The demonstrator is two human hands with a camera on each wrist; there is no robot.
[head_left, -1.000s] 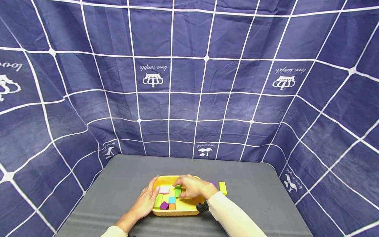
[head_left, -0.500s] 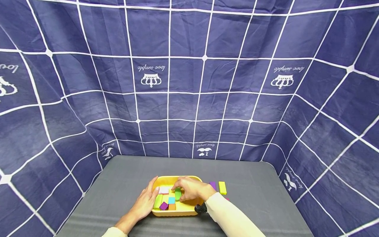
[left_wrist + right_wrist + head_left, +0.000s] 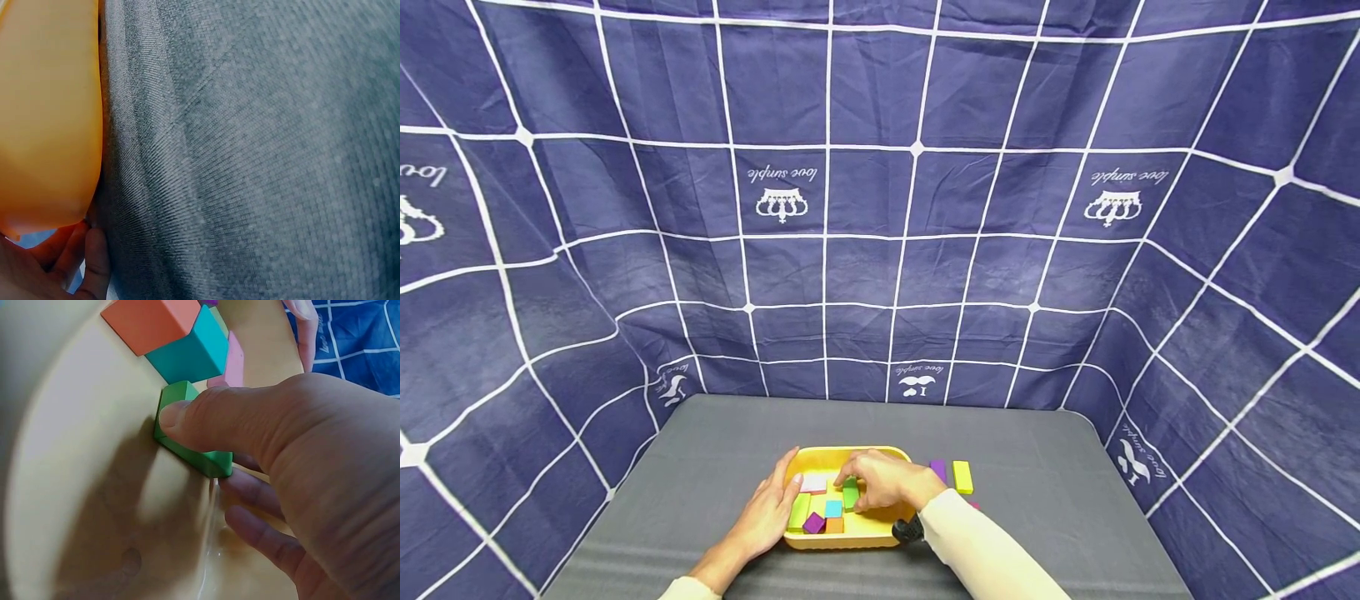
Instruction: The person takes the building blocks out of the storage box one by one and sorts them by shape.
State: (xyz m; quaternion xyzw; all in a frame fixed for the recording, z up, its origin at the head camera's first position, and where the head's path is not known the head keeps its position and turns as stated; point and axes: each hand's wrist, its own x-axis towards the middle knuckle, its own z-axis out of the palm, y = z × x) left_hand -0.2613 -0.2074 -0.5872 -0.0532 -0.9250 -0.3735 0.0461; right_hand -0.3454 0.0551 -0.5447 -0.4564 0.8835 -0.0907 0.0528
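Observation:
A yellow plastic tray (image 3: 850,543) holds several coloured blocks. My left hand (image 3: 767,512) holds the tray's left end, thumb over the rim and fingers along the outer wall. In the left wrist view, curled fingertips (image 3: 94,256) touch the tray's outside. My right hand (image 3: 883,481) reaches inside and pinches a green block (image 3: 178,392), thumb on top and fingers on its far side. Close to that block are a blue block (image 3: 833,508) and an orange block (image 3: 835,526). Further left lie a purple block (image 3: 814,522), a lime-green block (image 3: 799,511) and a pale pink block (image 3: 813,483).
To the right of the tray, a purple block (image 3: 938,469) and a yellow block (image 3: 962,477) lie on the grey cloth (image 3: 1030,500). A pink piece (image 3: 973,505) is mostly covered by my right sleeve. A dark blue checked curtain (image 3: 880,275) surrounds the table.
The green block has shifted slightly toward me under my right fingers. The right arm has moved a little, uncovering more of the loose purple block. My left hand stays on the tray.

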